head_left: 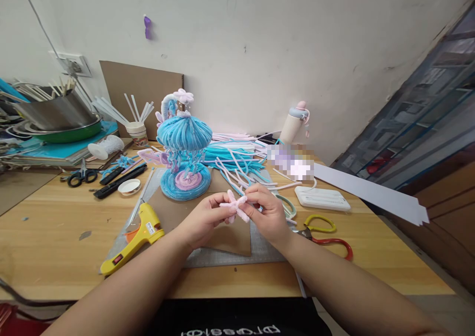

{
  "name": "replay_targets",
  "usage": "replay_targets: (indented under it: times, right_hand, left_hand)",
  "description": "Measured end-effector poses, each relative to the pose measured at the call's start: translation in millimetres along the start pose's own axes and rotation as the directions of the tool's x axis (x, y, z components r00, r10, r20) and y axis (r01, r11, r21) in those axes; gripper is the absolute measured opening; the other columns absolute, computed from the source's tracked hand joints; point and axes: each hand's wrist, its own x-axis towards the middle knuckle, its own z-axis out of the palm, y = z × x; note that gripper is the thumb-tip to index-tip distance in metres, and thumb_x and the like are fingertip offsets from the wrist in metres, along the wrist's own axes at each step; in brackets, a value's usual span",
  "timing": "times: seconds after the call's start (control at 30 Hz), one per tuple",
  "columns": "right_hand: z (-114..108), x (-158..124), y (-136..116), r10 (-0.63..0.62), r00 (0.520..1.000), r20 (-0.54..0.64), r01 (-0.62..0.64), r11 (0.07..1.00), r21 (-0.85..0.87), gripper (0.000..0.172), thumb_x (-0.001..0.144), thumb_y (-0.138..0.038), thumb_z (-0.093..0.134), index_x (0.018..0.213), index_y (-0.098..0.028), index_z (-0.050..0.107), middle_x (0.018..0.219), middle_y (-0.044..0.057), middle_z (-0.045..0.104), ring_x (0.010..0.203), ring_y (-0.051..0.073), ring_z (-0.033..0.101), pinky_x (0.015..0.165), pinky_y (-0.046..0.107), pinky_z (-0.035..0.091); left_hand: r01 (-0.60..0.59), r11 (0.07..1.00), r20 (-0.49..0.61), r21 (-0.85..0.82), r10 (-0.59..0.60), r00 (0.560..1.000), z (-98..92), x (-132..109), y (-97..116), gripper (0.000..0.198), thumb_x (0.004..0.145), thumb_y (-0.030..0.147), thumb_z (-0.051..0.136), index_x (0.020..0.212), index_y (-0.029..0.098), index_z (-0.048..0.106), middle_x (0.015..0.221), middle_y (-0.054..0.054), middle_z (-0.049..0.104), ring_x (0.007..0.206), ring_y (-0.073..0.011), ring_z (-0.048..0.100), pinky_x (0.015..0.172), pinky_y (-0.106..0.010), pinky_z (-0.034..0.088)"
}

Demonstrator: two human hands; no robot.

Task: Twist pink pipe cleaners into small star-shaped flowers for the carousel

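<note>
A small pink pipe-cleaner flower (pixel 234 205) with several petals is held up between my two hands over a cardboard sheet (pixel 237 242). My left hand (pixel 208 216) pinches its left side between thumb and fingers. Closed on its right petals is my right hand (pixel 269 215). Behind my hands stands a blue pipe-cleaner jellyfish (pixel 184 133) on a round blue and pink coiled base (pixel 168 187), with a pink flower on top. Blue, pink and white pipe cleaners (pixel 232 158) lie in a loose heap to the right of it.
A yellow hot glue gun (pixel 139 239) lies at left. Scissors with yellow and red handles (pixel 330 237) and a white power bank (pixel 322 198) lie at right. Small black scissors (pixel 82 175), a white spool (pixel 106 148), a cup of white sticks (pixel 137 132) and a bottle (pixel 294 124) stand or lie farther back.
</note>
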Motion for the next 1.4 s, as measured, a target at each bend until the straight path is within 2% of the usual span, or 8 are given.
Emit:
replay_targets:
  times: [0.3, 0.43, 0.57, 0.77, 1.1, 1.17, 1.27, 1.4]
  right_hand:
    - [-0.8, 1.5, 1.9, 0.014, 0.999, 0.042, -0.014, 1.000, -0.001, 0.006, 0.080, -0.025, 0.064, 0.077, -0.021, 0.067, 0.076, 0.002, 0.056, 0.066, 0.013, 0.051, 0.055, 0.025, 0.040]
    - [-0.1, 2.1, 1.2, -0.002, 0.998, 0.057, 0.002, 1.000, 0.007, 0.005, 0.079, -0.024, 0.065, 0.077, -0.021, 0.068, 0.074, 0.002, 0.056, 0.067, 0.013, 0.052, 0.055, 0.025, 0.040]
    - [-0.3, 3.9, -0.9, 0.028, 0.996, 0.084, -0.029, 0.999, 0.014, 0.007, 0.079, -0.024, 0.065, 0.074, -0.019, 0.068, 0.072, 0.002, 0.056, 0.063, 0.012, 0.051, 0.051, 0.024, 0.038]
    - [-0.9, 5.4, 0.3, 0.065, 0.996, 0.065, -0.067, 0.997, 0.040, 0.008, 0.079, -0.022, 0.064, 0.073, -0.019, 0.066, 0.071, 0.001, 0.057, 0.062, 0.011, 0.052, 0.049, 0.022, 0.038]
    - [-0.2, 4.5, 5.3, 0.008, 0.996, 0.088, -0.013, 0.998, 0.058, 0.006, 0.082, -0.017, 0.060, 0.082, -0.020, 0.066, 0.076, 0.002, 0.059, 0.070, 0.013, 0.055, 0.059, 0.025, 0.043]
    - [-1.6, 5.2, 5.5, 0.003, 0.994, 0.106, -0.007, 0.999, 0.045, 0.007, 0.082, -0.018, 0.059, 0.084, -0.020, 0.066, 0.077, 0.003, 0.059, 0.070, 0.013, 0.055, 0.058, 0.025, 0.042]
    - [-5.7, 7.7, 6.6, 0.004, 0.986, 0.166, -0.003, 1.000, -0.007, 0.007, 0.082, -0.019, 0.060, 0.084, -0.020, 0.067, 0.077, 0.003, 0.059, 0.066, 0.013, 0.053, 0.055, 0.025, 0.040]
    - [-10.9, 10.8, 5.2, -0.010, 0.967, 0.253, 0.044, 0.991, -0.129, 0.007, 0.082, -0.019, 0.060, 0.083, -0.019, 0.066, 0.078, 0.003, 0.060, 0.071, 0.014, 0.056, 0.063, 0.027, 0.042]
  left_hand:
    - [0.045, 0.999, 0.007, 0.031, -0.046, 0.999, -6.0, 1.5, 1.3, 0.019, 0.073, 0.030, 0.069, 0.078, 0.014, 0.061, 0.073, -0.004, 0.062, 0.061, -0.0108, 0.052, 0.061, -0.024, 0.038]
    - [-0.009, 0.989, 0.006, 0.145, 0.008, 1.000, -7.9, 3.0, -1.0, 0.019, 0.074, 0.031, 0.067, 0.071, 0.014, 0.061, 0.067, -0.003, 0.063, 0.063, -0.0124, 0.054, 0.065, -0.026, 0.039]
    - [-0.049, 0.977, 0.003, 0.208, 0.049, 0.999, -8.6, 3.6, -1.9, 0.019, 0.077, 0.031, 0.065, 0.070, 0.014, 0.061, 0.061, -0.001, 0.061, 0.057, -0.0097, 0.048, 0.059, -0.024, 0.034]
    - [0.045, 0.993, 0.001, 0.109, -0.046, 0.999, -5.8, 2.3, 1.7, 0.019, 0.072, 0.030, 0.069, 0.073, 0.014, 0.060, 0.065, -0.002, 0.061, 0.058, -0.0092, 0.049, 0.057, -0.023, 0.032]
    - [0.024, 0.998, -0.054, 0.055, -0.021, 0.998, -7.2, 3.6, 1.7, 0.020, 0.072, 0.030, 0.069, 0.074, 0.014, 0.057, 0.061, 0.003, 0.048, 0.052, -0.0062, 0.037, 0.051, -0.021, 0.024]
    - [0.015, 0.993, -0.058, 0.121, -0.008, 0.998, -7.0, 3.4, 3.0, 0.021, 0.072, 0.032, 0.069, 0.073, 0.015, 0.057, 0.058, 0.004, 0.047, 0.051, -0.0060, 0.036, 0.050, -0.021, 0.023]
    - [0.014, 0.950, -0.080, 0.313, 0.012, 0.997, -9.5, 3.8, 3.1, 0.022, 0.072, 0.034, 0.067, 0.074, 0.015, 0.058, 0.060, 0.003, 0.052, 0.052, -0.0068, 0.040, 0.051, -0.021, 0.026]
    - [-0.011, 0.789, -0.173, 0.615, 0.149, 0.974, -16.3, 6.2, -3.3, 0.021, 0.072, 0.034, 0.065, 0.077, 0.014, 0.061, 0.069, -0.001, 0.061, 0.061, -0.0116, 0.052, 0.055, -0.022, 0.033]
